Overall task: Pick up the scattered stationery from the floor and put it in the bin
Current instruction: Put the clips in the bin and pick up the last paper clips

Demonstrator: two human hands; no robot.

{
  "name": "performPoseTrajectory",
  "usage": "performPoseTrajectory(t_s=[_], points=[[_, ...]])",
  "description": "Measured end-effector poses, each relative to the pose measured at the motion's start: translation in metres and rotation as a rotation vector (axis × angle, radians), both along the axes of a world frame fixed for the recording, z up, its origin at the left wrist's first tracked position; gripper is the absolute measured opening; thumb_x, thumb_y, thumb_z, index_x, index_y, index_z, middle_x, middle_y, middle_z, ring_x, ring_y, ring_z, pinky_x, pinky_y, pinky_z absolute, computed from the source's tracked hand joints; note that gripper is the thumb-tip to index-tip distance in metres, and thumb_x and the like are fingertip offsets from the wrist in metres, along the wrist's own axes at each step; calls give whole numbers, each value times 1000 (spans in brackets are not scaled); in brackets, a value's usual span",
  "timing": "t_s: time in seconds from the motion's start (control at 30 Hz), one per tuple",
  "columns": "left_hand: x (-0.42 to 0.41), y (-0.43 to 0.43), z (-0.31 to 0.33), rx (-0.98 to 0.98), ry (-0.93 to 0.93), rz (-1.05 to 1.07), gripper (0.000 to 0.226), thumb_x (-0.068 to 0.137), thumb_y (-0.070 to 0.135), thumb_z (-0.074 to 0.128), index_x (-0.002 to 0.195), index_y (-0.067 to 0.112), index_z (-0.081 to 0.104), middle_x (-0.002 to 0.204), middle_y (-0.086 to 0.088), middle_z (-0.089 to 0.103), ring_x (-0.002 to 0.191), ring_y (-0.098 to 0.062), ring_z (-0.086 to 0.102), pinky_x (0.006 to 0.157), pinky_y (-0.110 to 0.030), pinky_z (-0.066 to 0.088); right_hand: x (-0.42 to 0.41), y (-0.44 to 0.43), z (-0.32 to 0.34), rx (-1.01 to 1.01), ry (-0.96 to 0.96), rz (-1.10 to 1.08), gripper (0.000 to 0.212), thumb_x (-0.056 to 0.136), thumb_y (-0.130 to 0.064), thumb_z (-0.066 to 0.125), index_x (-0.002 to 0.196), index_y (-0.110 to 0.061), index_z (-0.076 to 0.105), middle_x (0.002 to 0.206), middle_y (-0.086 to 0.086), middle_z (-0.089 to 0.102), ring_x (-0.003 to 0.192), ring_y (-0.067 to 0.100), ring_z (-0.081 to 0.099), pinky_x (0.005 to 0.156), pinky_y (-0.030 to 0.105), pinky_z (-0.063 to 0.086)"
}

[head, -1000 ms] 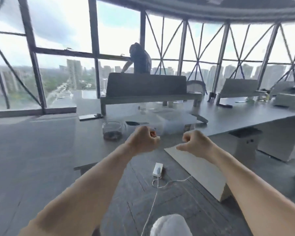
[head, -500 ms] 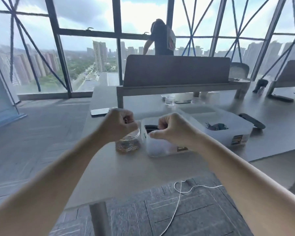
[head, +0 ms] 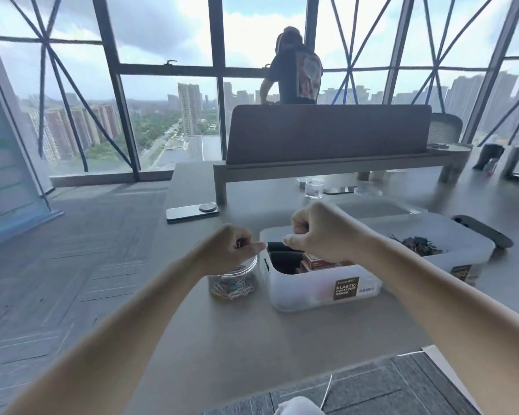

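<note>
My left hand (head: 228, 247) is curled in a fist just above the clear round jar (head: 232, 281) of coloured paper clips, and a small dark item shows between its fingers. My right hand (head: 318, 232) is closed with thumb pressed against forefinger over the near white plastic container (head: 321, 290), which holds black and red boxes. What the right hand pinches is too small to make out. A second, larger white bin (head: 462, 253) to the right holds dark binder clips (head: 417, 245).
Everything stands on a grey desk (head: 222, 339). A phone (head: 192, 211) lies at its left edge; a small glass jar (head: 314, 187) and a grey divider screen (head: 327, 133) sit further back. A person (head: 294, 67) stands by the window. A white cable (head: 327, 390) trails on the carpet.
The view rose from the floor to the desk top. Both closed hands travelled forward and now hover over the jar and the near container.
</note>
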State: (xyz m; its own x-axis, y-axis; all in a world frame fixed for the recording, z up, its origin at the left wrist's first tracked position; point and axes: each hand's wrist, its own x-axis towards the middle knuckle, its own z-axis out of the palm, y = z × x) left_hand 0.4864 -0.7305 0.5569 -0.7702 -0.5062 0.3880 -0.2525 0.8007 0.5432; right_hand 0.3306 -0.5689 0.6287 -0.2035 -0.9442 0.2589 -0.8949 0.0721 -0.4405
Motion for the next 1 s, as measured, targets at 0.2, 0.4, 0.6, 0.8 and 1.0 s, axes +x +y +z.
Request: performPoseTrajectory(t_s=[0.2,0.4,0.6,0.8,1.0], points=[[6,-19,-7,-30,-12,41,50,87,36,74,55,23,38,51,9,33,49,-9,32,51,-25,28,6,-17,1,45,125,24,32,90,-23,66,66,-13,47,54,-5,32,48,10,25,44,14,32],[11,-27,-21,13,28,47,25,78,27,83,64,33,63,71,29,66,72,2,62,72,-13,44,2,-53,-15,65,43,74,40,87,-24,69,59,-15,41,57,-3,35,52,12,27,52,29,28],[10,-30,-24,16,28,15,16,81,21,80,75,34,75,83,19,70,84,3,65,83,-18,46,2,-77,-23,82,-13,94,42,87,-23,70,57,-14,42,54,-3,37,51,12,30,54,29,31],[23,-31,-17,56,69,47,12,73,43,73,85,41,70,93,19,72,93,1,65,90,-23,47,10,-92,-18,108,-3,99,39,86,-22,71,57,-18,45,54,-5,40,51,11,33,50,28,29],[67,-30,-7,226,185,120,22,88,49,61,103,33,67,103,10,73,94,8,65,84,-16,48,41,-107,-15,295,144,173,30,84,-29,76,68,-21,53,64,-7,51,57,11,45,51,26,34]])
